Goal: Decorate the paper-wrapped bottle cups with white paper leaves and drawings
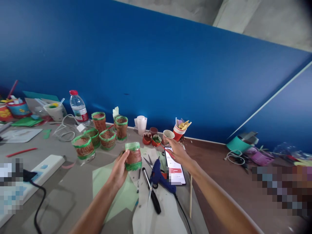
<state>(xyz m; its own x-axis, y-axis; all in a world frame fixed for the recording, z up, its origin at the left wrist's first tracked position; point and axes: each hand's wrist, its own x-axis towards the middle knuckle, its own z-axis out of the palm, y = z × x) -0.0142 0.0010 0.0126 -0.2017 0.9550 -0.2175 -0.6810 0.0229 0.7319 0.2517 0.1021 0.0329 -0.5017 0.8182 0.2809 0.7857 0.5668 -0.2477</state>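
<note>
My left hand (pixel 120 167) is wrapped round a small cup (pixel 133 156) with a brown middle and green bands at top and bottom, tilted a little over a pale green sheet (pixel 104 178). My right hand (pixel 179 152) reaches over the top of a phone (pixel 175 169), fingers closed round a thin red stick (pixel 168 152). The stick points toward a small red cup of green paint (pixel 156 140); its tip is hard to make out. Next to that are a red cup of brown paint (pixel 147 138) and a pale paper cup (pixel 168 135), close to my right fingers.
Several brown-and-green cups (pixel 83 148) stand at left, before a water bottle (pixel 79 109). A blue glue gun (pixel 159 175), scissors (pixel 149 161) and a black-handled tool (pixel 153 196) lie in front. A power strip (pixel 48 165) is at left, a blue partition (pixel 146 65) behind.
</note>
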